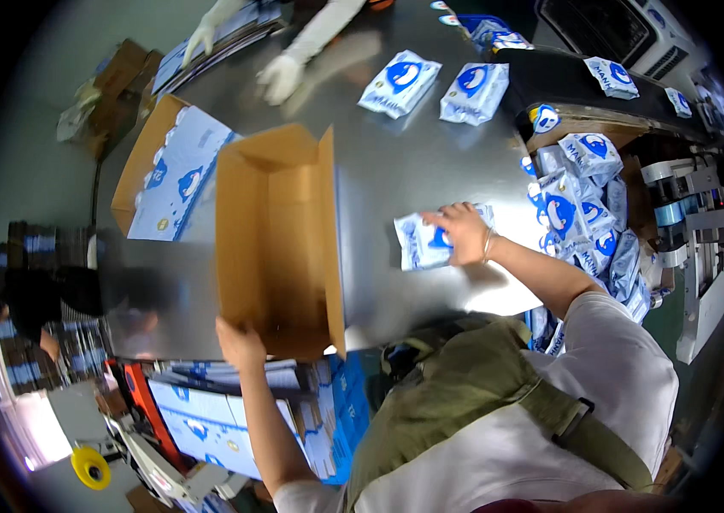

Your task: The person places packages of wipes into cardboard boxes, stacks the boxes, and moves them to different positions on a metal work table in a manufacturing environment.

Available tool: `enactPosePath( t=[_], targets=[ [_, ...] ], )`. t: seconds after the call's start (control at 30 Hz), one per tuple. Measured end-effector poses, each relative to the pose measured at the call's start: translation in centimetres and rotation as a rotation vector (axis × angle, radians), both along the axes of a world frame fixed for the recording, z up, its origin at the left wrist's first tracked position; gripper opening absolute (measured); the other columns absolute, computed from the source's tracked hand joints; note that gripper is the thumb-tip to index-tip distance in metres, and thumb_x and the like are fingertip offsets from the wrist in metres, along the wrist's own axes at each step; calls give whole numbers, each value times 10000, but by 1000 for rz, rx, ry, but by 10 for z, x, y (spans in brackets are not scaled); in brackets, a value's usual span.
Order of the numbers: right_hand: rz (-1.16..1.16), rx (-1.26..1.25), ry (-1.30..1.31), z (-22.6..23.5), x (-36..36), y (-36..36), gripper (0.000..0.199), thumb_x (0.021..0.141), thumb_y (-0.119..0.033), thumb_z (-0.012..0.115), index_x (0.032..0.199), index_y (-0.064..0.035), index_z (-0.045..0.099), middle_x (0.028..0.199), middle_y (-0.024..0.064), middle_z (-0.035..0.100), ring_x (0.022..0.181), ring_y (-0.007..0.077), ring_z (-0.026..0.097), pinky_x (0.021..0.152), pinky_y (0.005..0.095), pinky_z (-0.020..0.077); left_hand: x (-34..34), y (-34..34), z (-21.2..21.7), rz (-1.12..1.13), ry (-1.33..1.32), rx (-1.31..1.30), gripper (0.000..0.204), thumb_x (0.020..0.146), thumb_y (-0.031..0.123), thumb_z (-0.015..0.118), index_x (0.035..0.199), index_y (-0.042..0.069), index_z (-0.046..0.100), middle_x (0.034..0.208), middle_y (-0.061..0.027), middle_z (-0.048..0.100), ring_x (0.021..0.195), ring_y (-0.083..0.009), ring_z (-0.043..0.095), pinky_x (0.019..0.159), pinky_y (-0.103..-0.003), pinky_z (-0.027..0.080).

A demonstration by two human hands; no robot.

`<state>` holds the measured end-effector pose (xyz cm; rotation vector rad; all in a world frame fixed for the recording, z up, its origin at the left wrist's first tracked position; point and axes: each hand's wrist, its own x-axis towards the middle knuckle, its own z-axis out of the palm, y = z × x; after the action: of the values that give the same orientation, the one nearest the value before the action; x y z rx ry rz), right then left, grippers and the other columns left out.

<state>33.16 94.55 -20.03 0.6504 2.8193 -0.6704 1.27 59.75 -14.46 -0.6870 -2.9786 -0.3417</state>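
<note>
Metal table (370, 171): right hand (466, 235) lies palm-down over a packet (413, 243).

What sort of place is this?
Most likely a factory packing station: an open cardboard box on a metal table, blue-and-white sealed packets heaped to the right, and flat printed cartons stacked below.
</note>
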Motion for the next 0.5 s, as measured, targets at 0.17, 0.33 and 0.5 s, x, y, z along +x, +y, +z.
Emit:
enactPosePath(
  t=[0.17, 0.33, 0.5],
  targets=[
    [-218, -996, 881, 62, -38, -6, 885, 511, -191, 729, 1319, -47, 397, 1308, 141, 454, 1188, 278, 449, 1006, 390, 347, 13, 8, 20, 11, -49, 134, 391, 734, 68, 559, 1116, 43, 481, 1086, -163, 572, 1009, -374, 537, 829, -441, 443],
    [-10, -1483, 776, 106, -139, -20, 740, 572, -173, 694, 1243, 19, 449, 1123, 157, 593, 973, 277, 598, 929, 398, 430, 1, -10, 18, 78, -52, 108, 213, 801, 147, 487, 991, 55, 518, 957, -190, 611, 913, -388, 571, 748, -467, 454],
    [530, -520, -210, 24, -232, -167, 648, 695, -254, 647, 1290, -84, 453, 1176, 144, 580, 1056, 289, 562, 891, 388, 438, -20, -13, 18, 64, -102, 193, 196, 799, 177, 484, 851, 34, 607, 824, -215, 627, 843, -403, 592, 720, -452, 457]
  ],
)
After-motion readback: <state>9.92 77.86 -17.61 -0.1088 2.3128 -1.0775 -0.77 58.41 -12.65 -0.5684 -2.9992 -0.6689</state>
